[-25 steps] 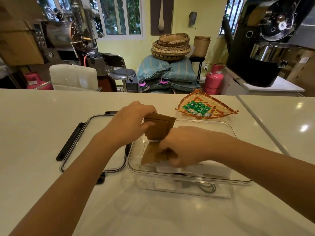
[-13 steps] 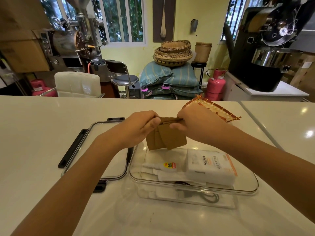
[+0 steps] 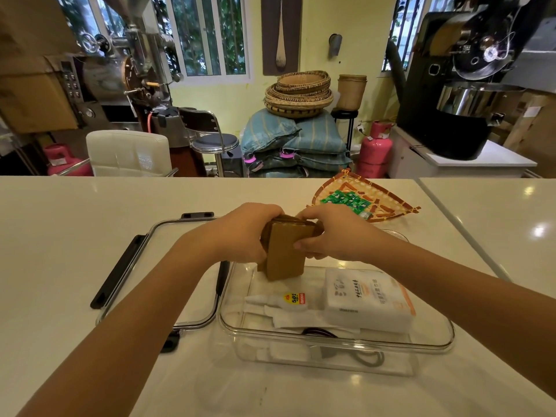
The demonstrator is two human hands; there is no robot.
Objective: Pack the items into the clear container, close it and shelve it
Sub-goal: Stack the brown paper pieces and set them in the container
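Note:
A stack of brown paper bags [image 3: 284,254] hangs upright over the far left corner of the clear container [image 3: 337,343]. My left hand [image 3: 243,233] grips its left side and my right hand [image 3: 334,236] pinches its right top edge. Inside the container lie a white tissue pack [image 3: 368,299], a 502 glue tube [image 3: 282,300] and other white items over a dark cord. The container's clear lid [image 3: 156,266] with black latches lies flat on the counter to the left.
A woven fan-shaped tray [image 3: 388,206] with several green sachets [image 3: 346,200] sits behind the container on the white counter [image 3: 60,236]. A seam in the counter runs at the right. Chairs, sacks and roasting machines stand beyond the far edge.
My right hand came up out of the container and joined the left hand on the brown bags. The bags were gathered into a tidy upright stack, and the container's contents are uncovered.

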